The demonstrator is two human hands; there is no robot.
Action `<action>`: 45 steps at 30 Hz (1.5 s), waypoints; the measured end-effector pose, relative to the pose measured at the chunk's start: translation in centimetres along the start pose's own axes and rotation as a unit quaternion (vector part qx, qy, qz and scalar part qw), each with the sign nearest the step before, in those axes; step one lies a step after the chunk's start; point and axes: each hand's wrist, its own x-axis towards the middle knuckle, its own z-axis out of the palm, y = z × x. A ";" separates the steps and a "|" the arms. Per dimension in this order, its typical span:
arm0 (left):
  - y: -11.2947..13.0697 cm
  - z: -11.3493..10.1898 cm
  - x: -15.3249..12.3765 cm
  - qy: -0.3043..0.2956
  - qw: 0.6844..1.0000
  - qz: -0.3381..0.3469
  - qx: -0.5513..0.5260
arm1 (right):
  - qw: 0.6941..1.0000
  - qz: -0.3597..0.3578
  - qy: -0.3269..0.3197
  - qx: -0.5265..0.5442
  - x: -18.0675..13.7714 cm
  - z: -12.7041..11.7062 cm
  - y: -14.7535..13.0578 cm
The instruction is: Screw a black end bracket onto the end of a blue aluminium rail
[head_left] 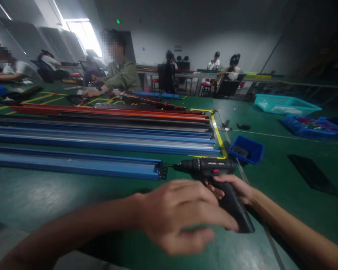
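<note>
My right hand is wrapped round the grip of a black cordless drill. The drill lies level and points left, its bit at the black end cap of a blue channel profile; whether the bit sits in a screw cannot be made out. In front of the drill, nearer to me, my left hand reaches right with thumb and fingers apart. Its fingertips overlap the foot of the drill's handle, and whether they touch it is unclear.
More blue, black and red profiles lie parallel behind. To the right are a small blue bin, a turquoise tray, a blue tray of parts and a dark flat plate. A co-worker works across the green table.
</note>
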 end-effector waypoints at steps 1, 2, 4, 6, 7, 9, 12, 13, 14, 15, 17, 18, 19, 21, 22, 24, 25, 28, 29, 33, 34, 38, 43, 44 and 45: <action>-1.5 -0.8 0.0 -0.006 0.999 -0.007 0.033 | 1.000 0.001 -0.002 -0.002 0.0 0.0 0.0; -3.1 -1.6 -0.3 -0.020 0.996 -0.029 0.082 | 1.000 0.000 -0.004 -0.002 0.0 0.0 0.0; -6.3 -3.1 -2.1 -0.073 0.983 -0.101 0.136 | 1.000 -0.007 -0.008 -0.002 0.0 0.1 0.0; -9.1 -4.2 -4.5 -0.138 0.964 -0.185 0.129 | 1.000 -0.013 -0.009 -0.003 0.0 0.2 -0.1; -10.2 -4.5 -5.7 -0.165 0.954 -0.220 0.116 | 1.000 -0.016 -0.010 -0.004 0.0 0.3 -0.1; -11.7 -4.7 -7.7 -0.188 0.938 -0.279 0.089 | 1.000 -0.014 -0.009 -0.009 0.0 0.3 -0.2; -12.5 -4.3 -9.0 -0.184 0.925 -0.329 0.053 | 1.000 -0.009 -0.013 -0.011 -0.1 0.1 -0.2; -12.6 -4.1 -9.1 -0.179 0.924 -0.335 0.041 | 1.000 -0.009 -0.016 -0.010 -0.1 0.1 -0.2; -12.6 -3.9 -9.1 -0.175 0.924 -0.338 0.031 | 1.000 -0.010 -0.018 -0.010 0.0 0.0 -0.2; -12.6 -3.8 -9.0 -0.170 0.925 -0.338 0.022 | 1.000 -0.012 -0.020 -0.011 0.0 0.0 -0.2; -12.5 -3.7 -8.9 -0.162 0.928 -0.336 0.011 | 0.999 -0.019 -0.022 -0.015 0.1 0.1 -0.3; -12.5 -3.7 -8.9 -0.157 0.929 -0.335 0.008 | 0.999 -0.021 -0.023 -0.019 0.1 0.1 -0.3; -12.5 -3.7 -8.9 -0.152 0.930 -0.335 0.004 | 0.999 -0.022 -0.023 -0.022 0.1 0.2 -0.3; -12.6 -3.7 -8.9 -0.146 0.931 -0.336 -0.001 | 0.999 -0.017 -0.023 -0.025 0.1 0.4 -0.4; -12.6 -3.7 -9.0 -0.145 0.930 -0.337 -0.003 | 0.999 -0.013 -0.021 -0.026 0.1 0.5 -0.4; -12.6 -3.7 -9.0 -0.146 0.929 -0.340 -0.006 | 0.999 -0.005 -0.016 -0.030 0.0 0.6 -0.5; -12.6 -3.7 -9.0 -0.146 0.929 -0.340 -0.007 | 0.999 -0.001 -0.013 -0.034 0.0 0.6 -0.5; -12.6 -3.7 -8.8 -0.144 0.930 -0.338 -0.011 | 0.999 0.002 -0.016 -0.038 -0.1 0.6 -0.6; -12.5 -3.7 -8.8 -0.142 0.930 -0.338 -0.011 | 0.999 0.004 -0.018 -0.037 -0.1 0.5 -0.7; -12.4 -3.7 -8.6 -0.138 0.930 -0.341 -0.009 | 0.999 0.009 -0.019 -0.039 0.0 0.6 -0.8; -12.3 -3.7 -8.6 -0.139 0.929 -0.342 -0.008 | 0.999 0.008 -0.016 -0.040 0.0 0.6 -0.8; -12.3 -3.7 -8.6 -0.148 0.927 -0.345 -0.012 | 1.000 0.005 -0.009 -0.026 0.1 0.4 -0.5; -12.6 -3.5 -8.7 -0.143 0.928 -0.344 -0.017 | 1.000 -0.006 -0.018 -0.012 0.4 -0.1 -0.1; -12.6 -3.5 -8.7 -0.143 0.929 -0.342 -0.018 | 1.000 -0.011 -0.020 -0.014 0.5 -0.2 -0.1; -12.6 -3.4 -8.7 -0.144 0.929 -0.340 -0.018 | 0.999 -0.016 -0.022 -0.016 0.5 -0.2 -0.1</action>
